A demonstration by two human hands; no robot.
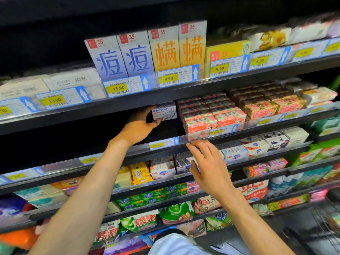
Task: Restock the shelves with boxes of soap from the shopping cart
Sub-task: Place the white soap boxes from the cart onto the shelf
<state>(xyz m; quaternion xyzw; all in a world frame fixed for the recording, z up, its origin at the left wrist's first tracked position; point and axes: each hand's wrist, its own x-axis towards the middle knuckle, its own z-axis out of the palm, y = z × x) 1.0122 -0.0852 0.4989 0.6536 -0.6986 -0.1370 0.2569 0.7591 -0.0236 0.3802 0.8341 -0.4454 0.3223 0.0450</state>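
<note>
My left hand (138, 126) reaches into the second shelf (165, 144) and grips a white Goat Soap box (164, 112) by its left end, thumb below and fingers on top. The box sits in a dark gap just left of the stacked pink Goat Soap boxes (214, 118). My right hand (207, 164) hovers in front of the shelf's front rail, fingers spread and relaxed, holding nothing. The shopping cart (316, 225) shows dimly at the lower right.
The top shelf carries tall blue boxes (119, 57) and orange boxes (176, 46) above price tags (118, 88). More orange-pink soap boxes (272, 105) fill the second shelf to the right. Lower shelves hold packed soaps and green bags (152, 197). The second shelf is dark left of my hand.
</note>
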